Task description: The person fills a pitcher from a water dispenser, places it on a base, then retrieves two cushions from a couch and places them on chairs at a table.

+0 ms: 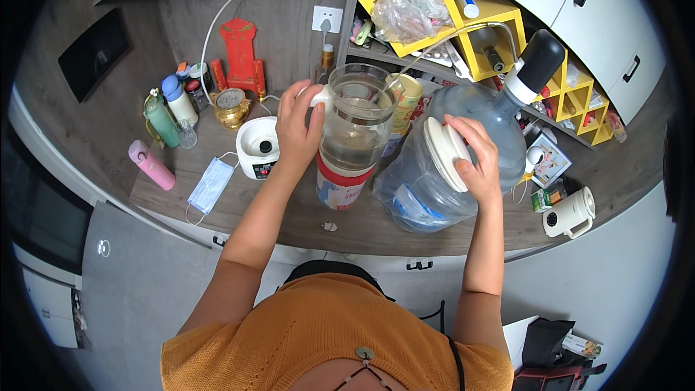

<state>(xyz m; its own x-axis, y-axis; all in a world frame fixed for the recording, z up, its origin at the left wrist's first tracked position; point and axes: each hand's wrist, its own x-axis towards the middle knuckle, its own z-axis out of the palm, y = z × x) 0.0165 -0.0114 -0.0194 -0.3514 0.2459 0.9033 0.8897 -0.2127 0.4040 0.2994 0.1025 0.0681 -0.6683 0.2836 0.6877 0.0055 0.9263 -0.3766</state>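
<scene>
My left hand [297,127] is closed round the white handle of a clear glass kettle [353,137]. The kettle, with water in it, appears above or on a red-rimmed can [340,187]. My right hand [479,156] grips a round white lid [440,152], thumb on its face, fingers over the edge. Behind it stands a large blue water jug [463,105] topped by a black-and-white pump [539,61]. The pump's thin metal spout [441,42] arches left, its tip near the kettle's open mouth. A clear plastic-wrapped container [413,206] sits under the lid.
Left on the desk are a white kettle base [255,152], a blue face mask [211,185], a pink bottle [152,165] and several other bottles. A white electric kettle [570,213] stands near the right end. Yellow shelves [499,14] fill the back right.
</scene>
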